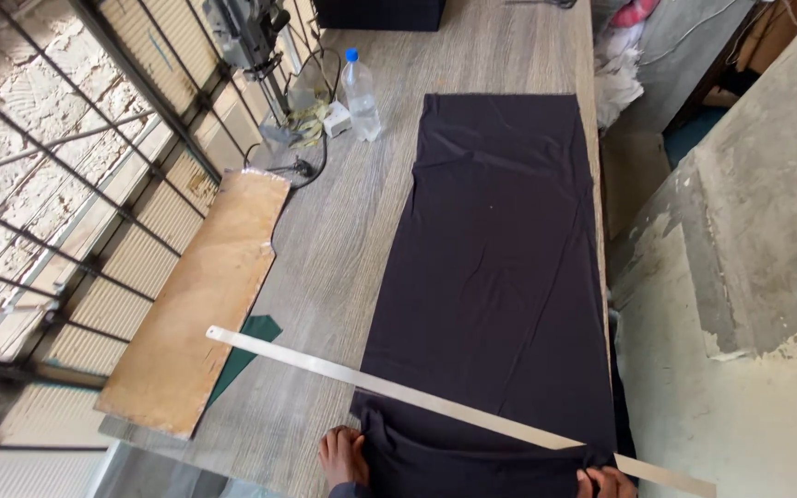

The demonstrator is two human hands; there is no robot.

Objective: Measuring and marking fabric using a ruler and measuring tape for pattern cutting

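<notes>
Grey wood-grain table beside a barred window carries the work. Left hand lies at the near edge, fingers curled on the near left corner of the black fabric. Right hand, partly cut off by the frame, pinches the near right corner. Fabric extends away from both hands as 1 long, flat, slightly creased strip. A steel ruler lies slantwise across it, just beyond the hands. Farther off: a brown board and a plastic bottle.
</notes>
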